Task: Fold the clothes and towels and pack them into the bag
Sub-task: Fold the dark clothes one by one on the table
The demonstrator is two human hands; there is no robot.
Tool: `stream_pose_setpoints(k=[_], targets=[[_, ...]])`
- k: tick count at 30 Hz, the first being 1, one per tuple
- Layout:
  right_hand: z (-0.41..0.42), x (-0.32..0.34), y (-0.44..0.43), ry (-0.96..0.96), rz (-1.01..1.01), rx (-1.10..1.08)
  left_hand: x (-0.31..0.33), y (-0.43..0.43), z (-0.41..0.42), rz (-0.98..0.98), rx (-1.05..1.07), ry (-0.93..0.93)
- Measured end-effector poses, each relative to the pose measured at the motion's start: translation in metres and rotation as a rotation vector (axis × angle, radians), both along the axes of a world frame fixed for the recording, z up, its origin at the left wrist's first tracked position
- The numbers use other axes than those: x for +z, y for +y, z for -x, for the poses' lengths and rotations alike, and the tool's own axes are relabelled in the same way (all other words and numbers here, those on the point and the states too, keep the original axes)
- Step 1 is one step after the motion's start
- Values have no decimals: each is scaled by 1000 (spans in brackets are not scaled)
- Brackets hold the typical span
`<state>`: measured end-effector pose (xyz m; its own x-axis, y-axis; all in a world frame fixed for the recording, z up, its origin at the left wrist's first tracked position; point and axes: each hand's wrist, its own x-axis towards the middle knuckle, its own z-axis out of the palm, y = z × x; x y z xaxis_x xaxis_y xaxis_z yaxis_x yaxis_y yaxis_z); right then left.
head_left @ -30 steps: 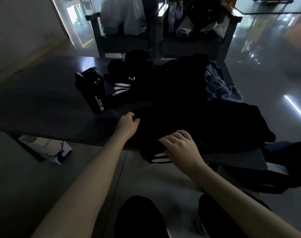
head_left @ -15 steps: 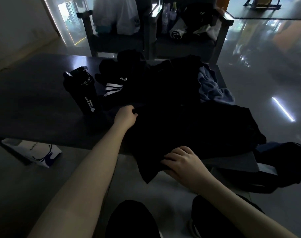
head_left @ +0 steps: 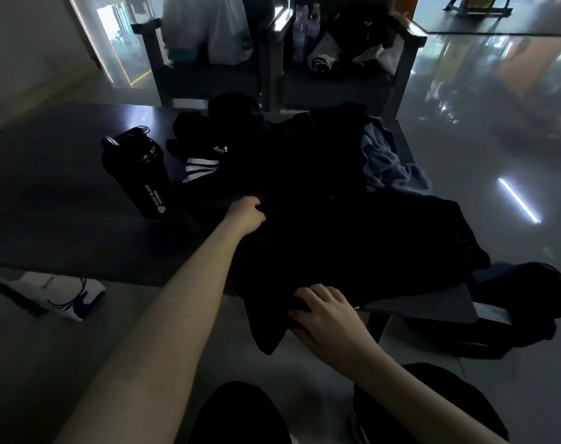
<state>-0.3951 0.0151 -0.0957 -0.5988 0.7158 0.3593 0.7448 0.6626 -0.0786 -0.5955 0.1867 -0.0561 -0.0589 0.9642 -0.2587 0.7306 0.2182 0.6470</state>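
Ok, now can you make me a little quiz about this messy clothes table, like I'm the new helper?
1. True or false: the left hand and the right hand both grip the black garment.
2. What stands upright on the table, left of the striped garment? A) black shaker bottle B) lamp C) plate
3. What colour are that garment's stripes?
Key: 1 true; 2 A; 3 white.
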Motion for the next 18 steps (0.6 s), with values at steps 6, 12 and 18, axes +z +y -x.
stream_pose_setpoints(k=[6,12,18], targets=[[-10,-2,0,129,-46,2,7,6,20,-139,209,8],[-3,-4,-1,163,-15,-28,6,-20,30,-118,186,186],[0,-1,-3,126,17,-29,6,-53,13,1,-190,333]])
